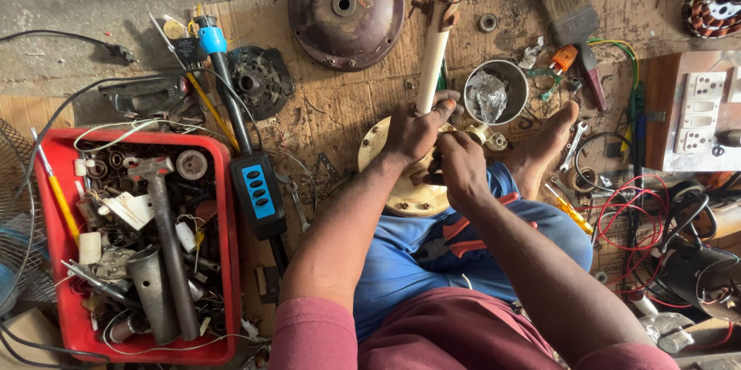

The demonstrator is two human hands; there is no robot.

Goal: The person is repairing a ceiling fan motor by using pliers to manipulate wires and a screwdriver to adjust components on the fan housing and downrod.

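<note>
My left hand (417, 129) grips the base of a cream-coloured rod (432, 61) that rises from a cream round fan motor housing (386, 177) resting on my lap and the cardboard. My right hand (461, 163) is closed over the top of the housing, next to a small brass-coloured fitting (492, 137); what its fingers pinch is hidden. Red-handled pliers (471, 233) lie on my blue trousers under my right forearm. My bare foot (549, 148) rests beside the housing.
A red crate (58, 293) of hammers, tubes and scrap is at left. A blue-and-black tester (258, 192), dark round fan cover (346, 7), steel cup (498, 91), paintbrush (575, 27), switchboard (698, 111), spanner (573, 145) and red wires (637, 212) lie around.
</note>
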